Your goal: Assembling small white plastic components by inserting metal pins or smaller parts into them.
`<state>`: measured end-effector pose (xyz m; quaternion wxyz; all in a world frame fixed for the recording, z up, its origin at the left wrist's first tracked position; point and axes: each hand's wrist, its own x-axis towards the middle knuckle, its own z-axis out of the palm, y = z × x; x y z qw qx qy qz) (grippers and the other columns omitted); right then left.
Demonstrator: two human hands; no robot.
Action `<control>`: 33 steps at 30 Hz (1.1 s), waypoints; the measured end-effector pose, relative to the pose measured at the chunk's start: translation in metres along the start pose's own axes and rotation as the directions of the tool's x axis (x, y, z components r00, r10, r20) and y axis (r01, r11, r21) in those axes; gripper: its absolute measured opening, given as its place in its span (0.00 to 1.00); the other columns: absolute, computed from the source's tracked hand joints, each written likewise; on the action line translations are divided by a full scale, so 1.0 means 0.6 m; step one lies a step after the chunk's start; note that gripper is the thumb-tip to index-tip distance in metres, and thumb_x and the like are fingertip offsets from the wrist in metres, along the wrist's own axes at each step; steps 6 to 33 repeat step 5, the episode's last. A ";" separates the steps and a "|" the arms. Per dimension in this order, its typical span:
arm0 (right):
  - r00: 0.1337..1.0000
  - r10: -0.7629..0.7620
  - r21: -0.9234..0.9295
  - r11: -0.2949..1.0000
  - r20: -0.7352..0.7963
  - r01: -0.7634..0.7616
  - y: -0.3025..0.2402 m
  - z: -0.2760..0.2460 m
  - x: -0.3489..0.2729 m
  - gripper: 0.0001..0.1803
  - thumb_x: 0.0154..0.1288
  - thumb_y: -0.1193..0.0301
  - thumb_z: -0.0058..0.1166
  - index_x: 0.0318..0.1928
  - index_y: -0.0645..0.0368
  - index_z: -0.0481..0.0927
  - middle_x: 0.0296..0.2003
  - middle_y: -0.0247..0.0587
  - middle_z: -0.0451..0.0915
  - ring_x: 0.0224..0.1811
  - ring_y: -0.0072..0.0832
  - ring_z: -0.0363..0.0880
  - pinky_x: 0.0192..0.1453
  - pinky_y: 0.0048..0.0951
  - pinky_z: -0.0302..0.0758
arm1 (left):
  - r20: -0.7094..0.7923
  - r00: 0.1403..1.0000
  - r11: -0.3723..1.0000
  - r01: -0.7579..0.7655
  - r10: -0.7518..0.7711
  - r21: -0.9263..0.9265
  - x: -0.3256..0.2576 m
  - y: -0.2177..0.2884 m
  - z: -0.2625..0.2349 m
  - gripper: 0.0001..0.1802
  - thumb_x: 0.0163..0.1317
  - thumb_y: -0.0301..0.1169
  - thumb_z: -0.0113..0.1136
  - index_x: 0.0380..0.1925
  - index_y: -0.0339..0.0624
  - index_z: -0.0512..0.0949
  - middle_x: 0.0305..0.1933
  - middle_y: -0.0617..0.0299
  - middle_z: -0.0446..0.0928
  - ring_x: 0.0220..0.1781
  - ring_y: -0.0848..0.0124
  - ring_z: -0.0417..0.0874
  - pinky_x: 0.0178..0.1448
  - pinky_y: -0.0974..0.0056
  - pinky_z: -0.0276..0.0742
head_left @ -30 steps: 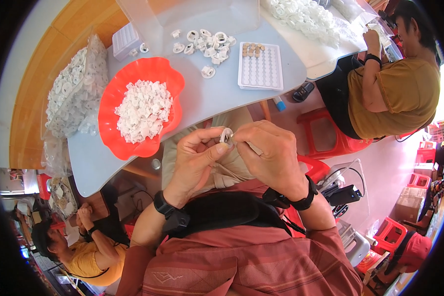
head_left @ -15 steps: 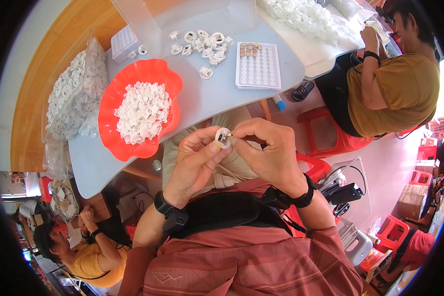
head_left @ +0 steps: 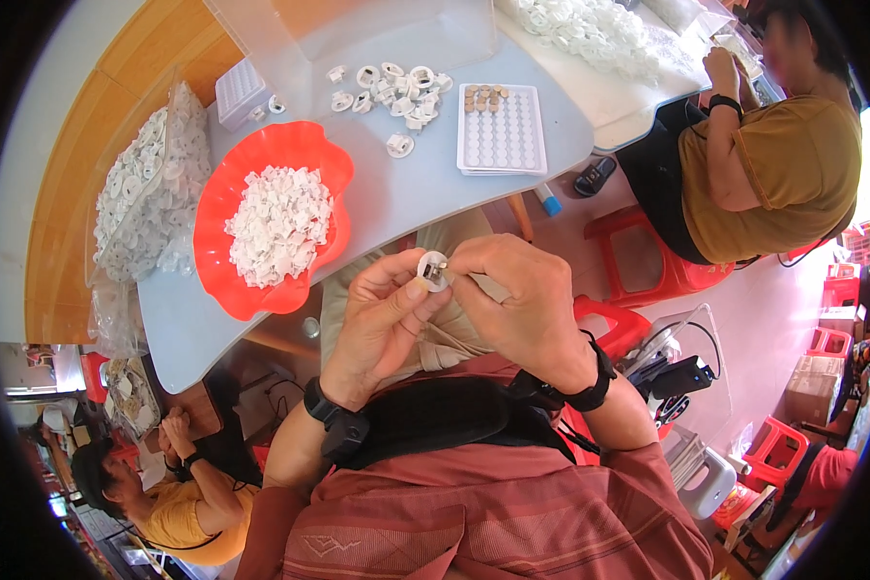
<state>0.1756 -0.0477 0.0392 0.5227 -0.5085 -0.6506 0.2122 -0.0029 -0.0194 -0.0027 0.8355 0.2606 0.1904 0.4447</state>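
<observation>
Between the thumb and fingers of my left hand (head_left: 377, 314) is a round white plastic part (head_left: 430, 280) with a dark slot in its middle, held above my lap. The fingertips of my right hand (head_left: 527, 304) are pinched at the right edge of this part, on a small brass-coloured metal piece (head_left: 443, 264). How far that piece sits in the slot cannot be made out. Beyond my hands, several similar white round parts (head_left: 396, 92) lie loose on the pale blue table (head_left: 387, 198). A red scalloped bowl (head_left: 215, 217) holds a heap of small white pieces.
A white tray with round hollows (head_left: 512, 155) carries several tan discs at its far left corner. Left of the bowl stands a clear bag of white parts (head_left: 130, 213). Co-workers sit at right (head_left: 764, 174) and lower left (head_left: 188, 512). A red stool (head_left: 638, 256) stands at right.
My right fingers have shifted slightly and curled more around the metal piece at the white part. The left hand keeps the same grip.
</observation>
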 end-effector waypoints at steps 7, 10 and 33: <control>0.996 -0.093 -0.072 0.993 -0.012 0.092 -0.001 0.000 0.000 0.06 0.54 0.80 0.59 0.34 0.60 0.81 0.33 0.43 0.83 0.35 0.42 0.82 0.38 0.37 0.79 | -0.005 0.999 0.994 -0.040 0.041 0.099 0.000 -0.001 0.003 0.17 0.67 0.20 0.58 0.55 0.35 0.76 0.53 0.55 0.80 0.56 0.67 0.82 0.62 0.60 0.81; 0.996 -0.093 -0.072 0.993 -0.012 0.092 -0.001 0.000 0.000 0.06 0.54 0.80 0.59 0.34 0.60 0.81 0.33 0.43 0.83 0.35 0.42 0.82 0.38 0.37 0.79 | -0.005 0.999 0.994 -0.040 0.041 0.099 0.000 -0.001 0.003 0.17 0.67 0.20 0.58 0.55 0.35 0.76 0.53 0.55 0.80 0.56 0.67 0.82 0.62 0.60 0.81; 0.996 -0.093 -0.072 0.993 -0.012 0.092 -0.001 0.000 0.000 0.06 0.54 0.80 0.59 0.34 0.60 0.81 0.33 0.43 0.83 0.35 0.42 0.82 0.38 0.37 0.79 | -0.005 0.999 0.994 -0.040 0.041 0.099 0.000 -0.001 0.003 0.17 0.67 0.20 0.58 0.55 0.35 0.76 0.53 0.55 0.80 0.56 0.67 0.82 0.62 0.60 0.81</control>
